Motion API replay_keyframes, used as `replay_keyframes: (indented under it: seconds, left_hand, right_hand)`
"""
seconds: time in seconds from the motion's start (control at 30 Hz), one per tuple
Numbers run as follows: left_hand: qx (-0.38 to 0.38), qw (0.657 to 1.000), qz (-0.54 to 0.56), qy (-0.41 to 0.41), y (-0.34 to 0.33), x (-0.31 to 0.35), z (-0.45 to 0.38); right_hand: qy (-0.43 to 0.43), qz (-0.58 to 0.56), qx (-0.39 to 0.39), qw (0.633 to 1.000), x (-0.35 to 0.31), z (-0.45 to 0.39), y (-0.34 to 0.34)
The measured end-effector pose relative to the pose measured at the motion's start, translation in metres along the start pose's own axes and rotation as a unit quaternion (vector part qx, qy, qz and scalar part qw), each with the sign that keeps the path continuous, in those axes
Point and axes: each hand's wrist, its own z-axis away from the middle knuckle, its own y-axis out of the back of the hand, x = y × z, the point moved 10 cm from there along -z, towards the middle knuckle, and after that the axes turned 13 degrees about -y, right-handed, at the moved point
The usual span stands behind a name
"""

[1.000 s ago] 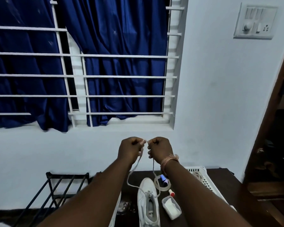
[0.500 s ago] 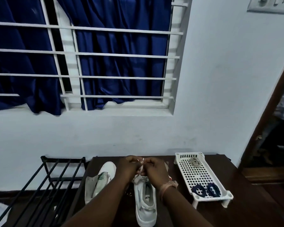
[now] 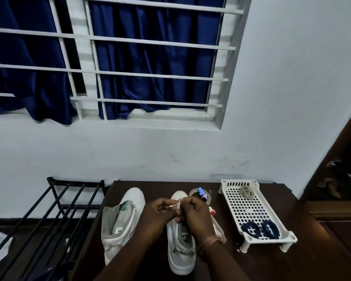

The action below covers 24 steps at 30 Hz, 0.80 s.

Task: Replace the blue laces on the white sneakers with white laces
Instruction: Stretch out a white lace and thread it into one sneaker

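Two white sneakers stand on a dark wooden table (image 3: pixel 251 266), toes toward the wall. The left sneaker (image 3: pixel 120 224) has no lace and its tongue gapes. Over the right sneaker (image 3: pixel 180 250) my left hand (image 3: pixel 160 211) and my right hand (image 3: pixel 197 216) meet, both pinching a white lace (image 3: pixel 177 205) just above the eyelets. Two coiled blue laces (image 3: pixel 259 230) lie at the near end of a white perforated tray (image 3: pixel 243 209). A coiled pale lace (image 3: pixel 246 192) lies at the tray's far end.
A roll of tape with a small blue-capped bottle (image 3: pixel 201 192) sits behind the right sneaker. A black metal rack (image 3: pixel 55 209) stands left of the table. A barred window with blue curtains (image 3: pixel 140 57) is above, and a dark doorway is at the right.
My hands have come down from chest height to just above the right sneaker, still holding the lace ends. The view has tilted down, showing both shoes and the tray.
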Motion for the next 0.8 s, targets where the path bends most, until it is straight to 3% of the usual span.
replay_keyframes:
  seconds: [0.2, 0.43, 0.67, 0.8]
  left_hand:
    - [0.019, 0.994, -0.094, -0.046, 0.005, 0.000, 0.003]
    - [0.005, 0.999, -0.015, -0.039, -0.011, 0.006, 0.003]
    - [0.008, 0.984, -0.140, -0.114, -0.004, 0.006, -0.006]
    - [-0.034, 0.979, -0.161, -0.119, -0.011, 0.003, -0.010]
  right_hand:
    - [0.035, 0.034, 0.042, 0.998, 0.009, 0.002, 0.001]
    - [0.052, 0.070, 0.063, 0.994, 0.004, -0.005, 0.019]
    - [0.041, 0.254, -0.002, 0.966, 0.006, -0.007, 0.004]
    - [0.056, 0.316, 0.016, 0.947, 0.005, -0.008, 0.008]
